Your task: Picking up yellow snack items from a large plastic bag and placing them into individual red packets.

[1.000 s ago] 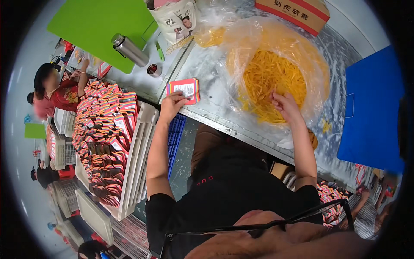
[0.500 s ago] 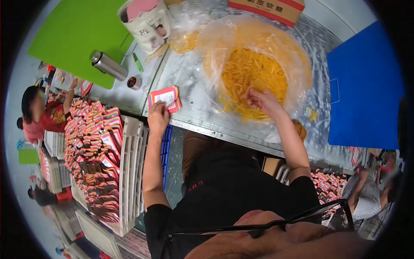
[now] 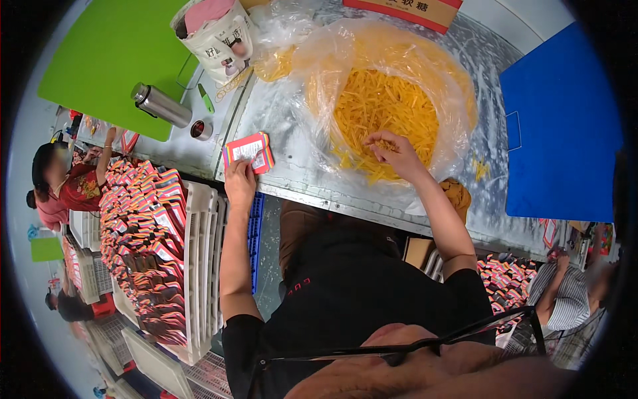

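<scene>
A flat red packet [image 3: 248, 153] with a white label and striped edges lies near the table's front edge. My left hand [image 3: 240, 178] has its fingers over the packet's near side, gripping it. To the right, a large clear plastic bag [image 3: 455, 86] stands rolled open, full of thin yellow strips [image 3: 385, 100]. Over the near part of the bag's mouth is my right hand [image 3: 397, 154], its fingers curled around a small bunch of strips. The exact number in the bunch cannot be made out.
A steel flask [image 3: 161, 105], a cup [image 3: 201, 129] and a green cutter [image 3: 205, 98] stand or lie at the left. Behind them is a printed bag [image 3: 216, 40]. A blue board [image 3: 561, 126] rises at the right. Crates [image 3: 199, 266] hold many packets; co-workers [image 3: 80, 179] are beyond.
My right hand has lifted a little from the strips and shifted left, with a bunch now showing in its fingers. My left hand stays at the packet. The whole view has shifted slightly.
</scene>
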Demonstrator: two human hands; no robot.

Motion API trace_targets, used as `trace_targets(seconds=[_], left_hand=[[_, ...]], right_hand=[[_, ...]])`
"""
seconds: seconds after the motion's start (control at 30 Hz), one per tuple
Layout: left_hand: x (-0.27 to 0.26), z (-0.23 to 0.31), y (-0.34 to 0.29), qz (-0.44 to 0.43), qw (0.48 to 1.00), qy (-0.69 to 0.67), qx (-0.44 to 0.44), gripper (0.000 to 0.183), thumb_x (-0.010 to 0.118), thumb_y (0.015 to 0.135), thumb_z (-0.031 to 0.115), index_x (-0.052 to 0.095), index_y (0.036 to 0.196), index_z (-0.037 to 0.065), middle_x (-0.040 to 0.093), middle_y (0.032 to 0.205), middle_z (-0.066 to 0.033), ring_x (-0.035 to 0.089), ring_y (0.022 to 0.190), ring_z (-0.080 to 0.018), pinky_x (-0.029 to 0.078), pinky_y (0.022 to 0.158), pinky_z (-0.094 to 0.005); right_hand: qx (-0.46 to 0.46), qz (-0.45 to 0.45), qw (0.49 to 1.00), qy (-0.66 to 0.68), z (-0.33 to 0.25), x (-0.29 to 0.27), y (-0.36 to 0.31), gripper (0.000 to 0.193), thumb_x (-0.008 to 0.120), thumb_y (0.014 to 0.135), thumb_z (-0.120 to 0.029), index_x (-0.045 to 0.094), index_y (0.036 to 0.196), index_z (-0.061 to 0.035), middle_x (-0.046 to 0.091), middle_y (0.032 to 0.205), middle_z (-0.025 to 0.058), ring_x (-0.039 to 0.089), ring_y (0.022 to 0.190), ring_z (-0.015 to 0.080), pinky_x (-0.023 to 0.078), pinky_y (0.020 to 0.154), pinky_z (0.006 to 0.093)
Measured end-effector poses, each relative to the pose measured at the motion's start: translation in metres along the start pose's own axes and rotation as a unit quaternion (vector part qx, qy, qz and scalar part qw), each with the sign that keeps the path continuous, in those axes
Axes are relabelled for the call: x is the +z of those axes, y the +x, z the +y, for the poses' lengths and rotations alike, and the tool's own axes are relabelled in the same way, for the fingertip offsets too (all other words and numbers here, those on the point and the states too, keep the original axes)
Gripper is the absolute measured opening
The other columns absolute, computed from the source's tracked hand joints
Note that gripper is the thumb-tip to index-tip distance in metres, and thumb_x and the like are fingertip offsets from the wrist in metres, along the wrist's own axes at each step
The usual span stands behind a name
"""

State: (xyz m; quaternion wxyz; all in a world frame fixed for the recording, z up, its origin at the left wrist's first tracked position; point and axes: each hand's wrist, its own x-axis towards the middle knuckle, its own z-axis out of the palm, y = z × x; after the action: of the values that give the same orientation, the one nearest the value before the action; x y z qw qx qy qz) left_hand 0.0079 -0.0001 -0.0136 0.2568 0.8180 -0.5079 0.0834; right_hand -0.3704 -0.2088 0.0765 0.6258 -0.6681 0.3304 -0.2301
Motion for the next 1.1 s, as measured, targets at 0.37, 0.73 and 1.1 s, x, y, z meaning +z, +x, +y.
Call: trace_targets(seconds=[0.37,0.73,1.1], left_hand=[[-0.016,0.013,0.002,-0.011,0.999,-0.011,-0.033,0.009,0.071,0.088,0.009,0.07,0.091,0.001,0.067,0.097,-0.0166,0.066,0.093,-0.0389,0.054,0.082,-0.0471],[-0.082,0.132,-0.022,-0.102,0.975,-0.088,0.175,0.017,0.073,0.076,0.002,0.071,0.093,0.001,0.069,0.105,-0.0132,0.067,0.097,-0.0334,0.056,0.086,-0.0429],[-0.096,0.21,-0.031,-0.187,0.929,-0.162,0.274,0.021,0.074,0.074,0.003,0.07,0.094,0.0,0.064,0.13,-0.0105,0.063,0.117,-0.0306,0.055,0.095,-0.0414]], right_hand=[[-0.004,-0.043,0.998,-0.035,-0.011,-0.001,-0.009,0.022,0.07,0.096,-0.008,0.072,0.118,-0.0028,0.068,0.103,0.0017,0.051,0.07,0.0083,0.047,0.067,0.0246],[0.04,-0.079,0.996,0.004,-0.02,-0.001,-0.012,0.023,0.071,0.097,-0.011,0.074,0.119,-0.0039,0.071,0.101,-0.0006,0.053,0.073,0.0068,0.046,0.066,0.0236],[0.032,-0.107,0.994,-0.001,-0.014,0.001,-0.013,0.024,0.072,0.098,-0.016,0.074,0.118,-0.0033,0.073,0.104,0.0003,0.06,0.081,0.0072,0.049,0.071,0.0244]])
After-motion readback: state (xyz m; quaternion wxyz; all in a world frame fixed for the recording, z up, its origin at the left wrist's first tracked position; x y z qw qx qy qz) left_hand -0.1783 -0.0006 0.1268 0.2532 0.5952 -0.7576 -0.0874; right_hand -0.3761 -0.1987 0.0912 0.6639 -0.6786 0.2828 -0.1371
